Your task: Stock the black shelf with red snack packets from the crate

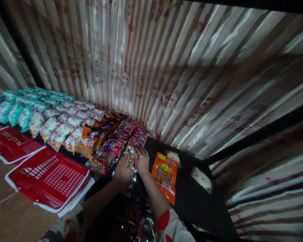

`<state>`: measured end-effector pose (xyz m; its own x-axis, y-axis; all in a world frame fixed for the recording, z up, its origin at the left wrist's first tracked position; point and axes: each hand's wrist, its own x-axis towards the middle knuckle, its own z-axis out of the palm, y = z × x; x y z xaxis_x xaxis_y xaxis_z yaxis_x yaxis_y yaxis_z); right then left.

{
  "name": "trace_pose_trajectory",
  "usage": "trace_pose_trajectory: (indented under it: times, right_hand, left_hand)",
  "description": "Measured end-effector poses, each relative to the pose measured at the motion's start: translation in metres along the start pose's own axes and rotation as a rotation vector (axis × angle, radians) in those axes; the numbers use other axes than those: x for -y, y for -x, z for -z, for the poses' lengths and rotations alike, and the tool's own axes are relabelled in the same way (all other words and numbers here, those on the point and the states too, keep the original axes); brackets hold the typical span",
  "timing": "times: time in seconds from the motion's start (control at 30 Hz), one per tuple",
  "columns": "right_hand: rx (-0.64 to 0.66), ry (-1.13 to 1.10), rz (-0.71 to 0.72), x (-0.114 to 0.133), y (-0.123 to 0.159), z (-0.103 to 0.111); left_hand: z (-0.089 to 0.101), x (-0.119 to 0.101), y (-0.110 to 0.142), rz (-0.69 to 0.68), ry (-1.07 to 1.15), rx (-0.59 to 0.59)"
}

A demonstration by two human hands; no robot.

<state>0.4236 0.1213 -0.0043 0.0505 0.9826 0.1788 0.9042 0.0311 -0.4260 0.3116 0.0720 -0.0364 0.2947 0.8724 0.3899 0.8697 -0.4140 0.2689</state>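
Note:
My left hand (123, 169) and my right hand (142, 160) lie side by side, fingers stretched flat, on a clear-fronted snack packet (132, 155) at the near end of a row of red and blue packets (127, 128). The packets lie on a black table (192, 198). An orange packet (165, 176) lies just right of my right hand. More shiny packets (135, 218) sit below my forearms, dim and hard to make out.
Rows of snack bags run left along the table: orange ones (89, 143), white and red ones (58, 132), green ones (13, 111). Two red baskets (49, 178) (11, 144) stand at the left. Two clear pouches (202, 178) (173, 156) lie right. Striped curtain (166, 67) behind.

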Motion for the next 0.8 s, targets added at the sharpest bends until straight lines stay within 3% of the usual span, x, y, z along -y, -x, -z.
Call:
trace_pose_trajectory:
  times: [0.47,0.8]
  right_hand:
    - [-0.134,-0.058,0.043,-0.004,0.005,0.002]
    - [-0.260,-0.189,0.062,-0.020,0.046,0.005]
  left_hand:
    - [0.022,-0.005,-0.001,-0.038,0.039,0.012]
    - [0.031,-0.040,0.026,-0.083,0.157,-0.017]
